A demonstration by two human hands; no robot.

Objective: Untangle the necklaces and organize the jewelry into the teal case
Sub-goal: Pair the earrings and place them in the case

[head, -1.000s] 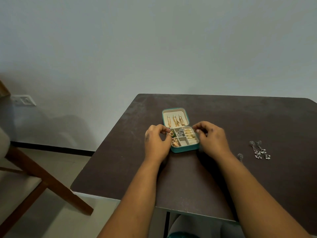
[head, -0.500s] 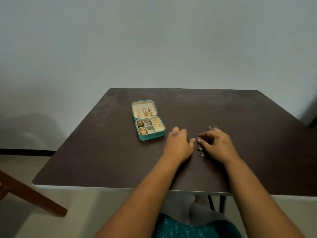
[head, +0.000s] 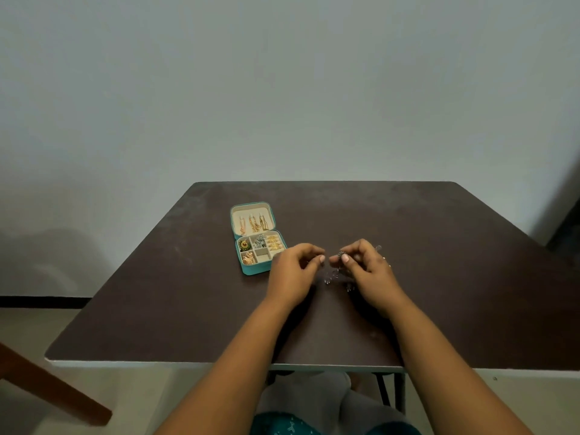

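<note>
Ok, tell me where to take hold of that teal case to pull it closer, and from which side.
Grip the lower tray of the teal case by its outer walls, thumb on one side and fingers on the other, coming from the near edge. The lid lies open flat behind it with gold pieces hung inside, and the compartments are full, so keep it level and slide it on the table rather than lifting by the lid.

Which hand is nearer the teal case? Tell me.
Left. The left hand sits just beside the teal case, overlapping its near right corner; the right hand is farther right, pinching silver jewelry.
</note>
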